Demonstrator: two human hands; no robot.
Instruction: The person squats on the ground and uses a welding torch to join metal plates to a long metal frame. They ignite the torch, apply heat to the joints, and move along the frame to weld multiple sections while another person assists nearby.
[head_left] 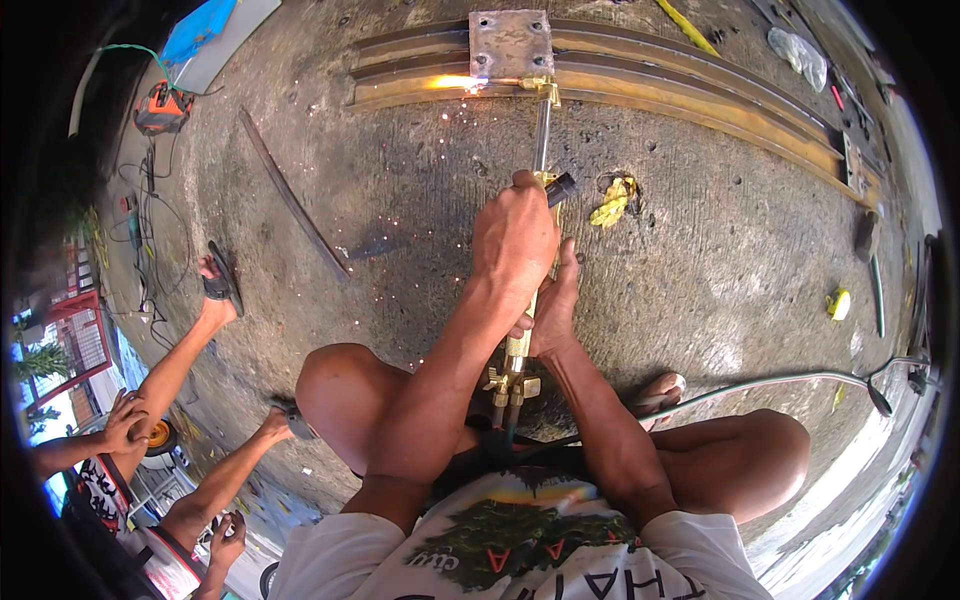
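Your left hand is clenched around a long brass and silver metal gas torch; your right hand, closer to your lap, wraps the same torch, its thumb on the right side and fingertips curling around the left. A short black cylinder juts out beside your left fist. The torch's long axis runs almost straight away from you, leaning slightly right at its far end. There its head turns left, and the nozzle lies along the near edge of a brown, square steel plate with corner holes, so your left hand is the nearer one. The orange-white flame points left, by the plate's near left corner; whether nozzle and plate touch, you cannot tell. Beneath the plate, rusty ridged steel beams stretch crosswise. Sparks scatter over the grey concrete floor.
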